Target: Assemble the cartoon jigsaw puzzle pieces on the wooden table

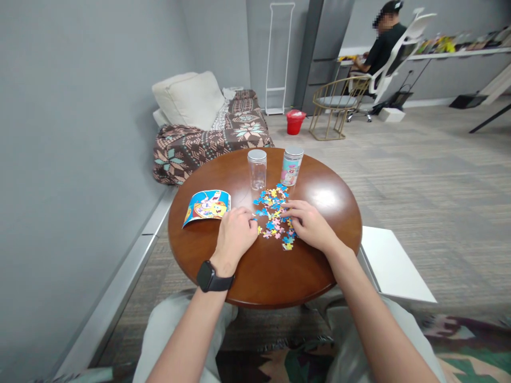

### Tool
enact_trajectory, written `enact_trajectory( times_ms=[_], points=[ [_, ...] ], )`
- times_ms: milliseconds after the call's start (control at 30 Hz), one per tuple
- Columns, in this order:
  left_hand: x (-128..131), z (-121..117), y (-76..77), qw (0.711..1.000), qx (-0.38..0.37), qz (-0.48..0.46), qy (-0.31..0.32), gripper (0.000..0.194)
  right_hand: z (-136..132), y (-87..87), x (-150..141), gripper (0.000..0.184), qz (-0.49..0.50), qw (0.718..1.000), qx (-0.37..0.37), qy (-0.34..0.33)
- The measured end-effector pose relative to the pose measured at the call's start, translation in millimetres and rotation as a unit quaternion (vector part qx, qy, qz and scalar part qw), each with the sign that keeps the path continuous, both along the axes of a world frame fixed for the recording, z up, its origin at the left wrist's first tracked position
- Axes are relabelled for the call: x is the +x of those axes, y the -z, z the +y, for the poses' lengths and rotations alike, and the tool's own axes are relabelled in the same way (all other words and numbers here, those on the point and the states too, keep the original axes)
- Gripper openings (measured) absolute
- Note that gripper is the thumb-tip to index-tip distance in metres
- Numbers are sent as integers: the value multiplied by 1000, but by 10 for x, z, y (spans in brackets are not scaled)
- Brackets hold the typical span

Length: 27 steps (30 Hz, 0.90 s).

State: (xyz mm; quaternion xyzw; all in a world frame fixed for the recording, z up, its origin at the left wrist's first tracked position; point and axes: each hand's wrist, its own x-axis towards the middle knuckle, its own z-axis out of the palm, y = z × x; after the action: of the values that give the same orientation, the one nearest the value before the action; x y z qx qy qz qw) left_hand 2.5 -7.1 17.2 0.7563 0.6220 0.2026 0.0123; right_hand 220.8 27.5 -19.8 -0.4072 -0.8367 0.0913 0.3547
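Loose jigsaw puzzle pieces (pixel 273 224) in blue, pink and yellow lie in a heap on the round brown table (pixel 255 276). At the heap's left edge is my left hand (pixel 236 234), wearing a black watch, its fingers curled in towards the thumb; whatever lies between them is too small to make out. My right hand (pixel 309 223) reaches over the heap's right side, fingers stretched out and touching pieces. Left of my left hand lies a curved picture sheet (pixel 208 205) with cartoon figures. Behind the heap stand a clear jar (pixel 257 171) and a jar with a printed picture (pixel 291 169), both silver-lidded.
Beyond the table is a low seat with a patterned cover (pixel 215 141) and white cushion (pixel 189 101). A red bin (pixel 295 123) and gold-framed chair (pixel 337 103) stand farther back. A white panel (pixel 393 260) sits at the right. Another person (pixel 385 45) sits at a far counter.
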Motion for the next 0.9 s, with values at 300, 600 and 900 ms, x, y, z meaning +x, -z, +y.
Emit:
enact_trajectory(
  times_ms=[300, 600, 900],
  points=[
    [-5, 13, 27, 997, -13, -23, 68, 32, -7, -23, -4, 42, 0, 999, -42, -20],
    [-7, 6, 0, 998, -6, -21, 58, 26, -5, -2, 8, 38, 10, 999, -32, 17],
    [-7, 12, 25, 998, -19, 0, 59, 33, 33, 45, 44, 37, 3, 997, -28, 75]
  ],
)
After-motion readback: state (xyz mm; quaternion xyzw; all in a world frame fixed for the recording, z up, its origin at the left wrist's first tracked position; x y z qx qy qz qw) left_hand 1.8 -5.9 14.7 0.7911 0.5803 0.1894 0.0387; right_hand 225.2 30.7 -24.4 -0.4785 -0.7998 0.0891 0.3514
